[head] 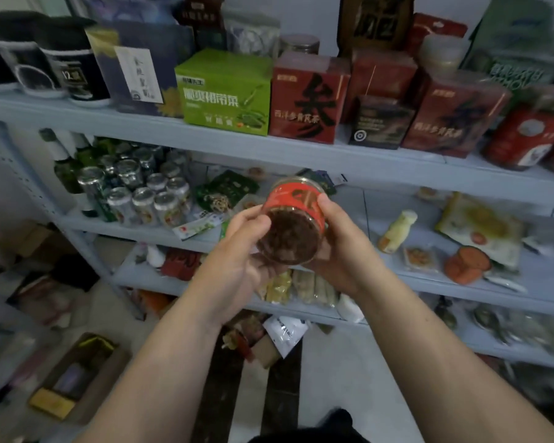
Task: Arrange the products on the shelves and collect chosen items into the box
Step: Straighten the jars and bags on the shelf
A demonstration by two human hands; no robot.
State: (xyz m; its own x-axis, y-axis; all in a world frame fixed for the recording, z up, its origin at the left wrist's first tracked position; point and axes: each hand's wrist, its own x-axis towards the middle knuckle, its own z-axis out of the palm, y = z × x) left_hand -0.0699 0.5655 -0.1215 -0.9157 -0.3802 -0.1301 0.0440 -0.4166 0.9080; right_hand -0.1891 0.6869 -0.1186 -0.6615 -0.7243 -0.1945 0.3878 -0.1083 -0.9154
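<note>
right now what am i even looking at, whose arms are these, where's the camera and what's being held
There is no machine here. These are a person's two bare arms, and the single picture comes from a wide-angle camera worn on their head, looking forward and down. That is why the arms seem to reach in from the bottom edge.

The left hand and right hand together hold a clear jar with a red label. It is tipped so its bottom faces the camera, showing dark brown contents.

Behind it stand pale shelves full of products. The upper shelf carries a green box and red boxes. The shelf below holds a cluster of cans. On the floor at lower left sits an open cardboard box with a few items inside.
</note>
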